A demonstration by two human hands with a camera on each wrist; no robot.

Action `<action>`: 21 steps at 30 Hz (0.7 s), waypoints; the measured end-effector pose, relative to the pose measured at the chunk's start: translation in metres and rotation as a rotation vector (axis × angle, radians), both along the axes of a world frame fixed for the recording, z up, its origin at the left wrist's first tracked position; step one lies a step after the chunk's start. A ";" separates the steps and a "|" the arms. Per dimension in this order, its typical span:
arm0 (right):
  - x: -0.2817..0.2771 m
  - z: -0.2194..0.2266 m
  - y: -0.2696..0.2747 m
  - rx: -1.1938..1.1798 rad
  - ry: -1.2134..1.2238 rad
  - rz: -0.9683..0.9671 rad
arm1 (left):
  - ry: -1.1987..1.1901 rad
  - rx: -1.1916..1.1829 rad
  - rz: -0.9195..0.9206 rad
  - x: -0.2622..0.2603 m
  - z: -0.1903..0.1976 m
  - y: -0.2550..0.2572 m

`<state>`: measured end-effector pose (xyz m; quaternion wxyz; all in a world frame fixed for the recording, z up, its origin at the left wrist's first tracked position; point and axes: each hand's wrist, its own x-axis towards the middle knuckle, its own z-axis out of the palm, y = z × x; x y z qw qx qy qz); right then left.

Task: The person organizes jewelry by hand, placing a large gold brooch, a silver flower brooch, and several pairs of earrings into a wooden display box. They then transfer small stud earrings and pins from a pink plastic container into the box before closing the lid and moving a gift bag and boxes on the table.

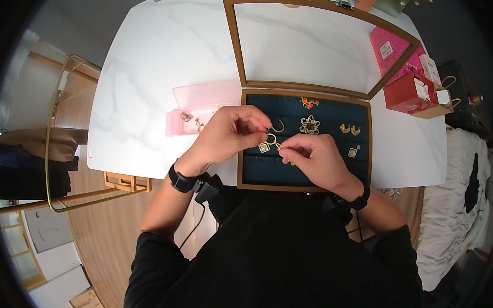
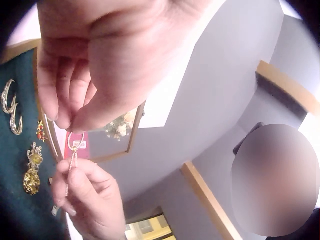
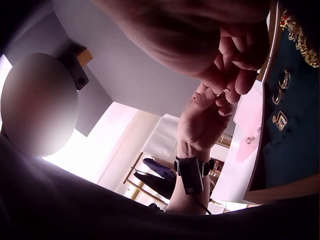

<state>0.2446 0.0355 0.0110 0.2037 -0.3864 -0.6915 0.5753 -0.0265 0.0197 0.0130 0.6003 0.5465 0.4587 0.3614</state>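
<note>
Head view, centre: both grips occupied. Left hand, one pinch, thumb and fingertips at the top of a slim gold-toned looped strand; right hand, one pinch, lower on the same piece. Location: between the two hands, raised above the dark lining.

Handling, by our judgement: light, thin, probably supple, apt to tangle or slip; we would hold it at the loop and by its paired lengths, without hard pulling at the join.

Surroundings, outward: one square-framed ornament, just below the loop in the frame; one slim hoop, close by the left fingertips; one flower-shaped ornament, one pair of gold earrings and one red-orange ornament, to the right and above. All lie in a wood-framed case, its glazed lid raised in the upper part.

Left of centre: pink box, partly covered by the left hand. Right edge of tabletop: red bag.

Obstructions: we count the crowding ornaments, easily snagged, and the standing lid behind.
</note>
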 end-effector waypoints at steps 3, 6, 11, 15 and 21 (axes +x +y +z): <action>0.002 -0.009 -0.001 0.048 0.033 -0.087 | 0.150 0.020 -0.074 0.006 -0.005 0.015; 0.006 -0.012 0.002 0.081 -0.091 -0.094 | 0.256 0.047 -0.107 0.019 -0.008 0.025; 0.009 -0.030 0.001 0.134 -0.153 -0.106 | 0.454 0.106 -0.177 0.032 -0.029 0.038; 0.008 -0.028 0.000 0.194 -0.218 -0.085 | 0.497 0.121 -0.187 0.036 -0.032 0.038; 0.005 -0.030 -0.005 0.382 -0.275 -0.029 | 0.594 0.152 -0.173 0.040 -0.034 0.035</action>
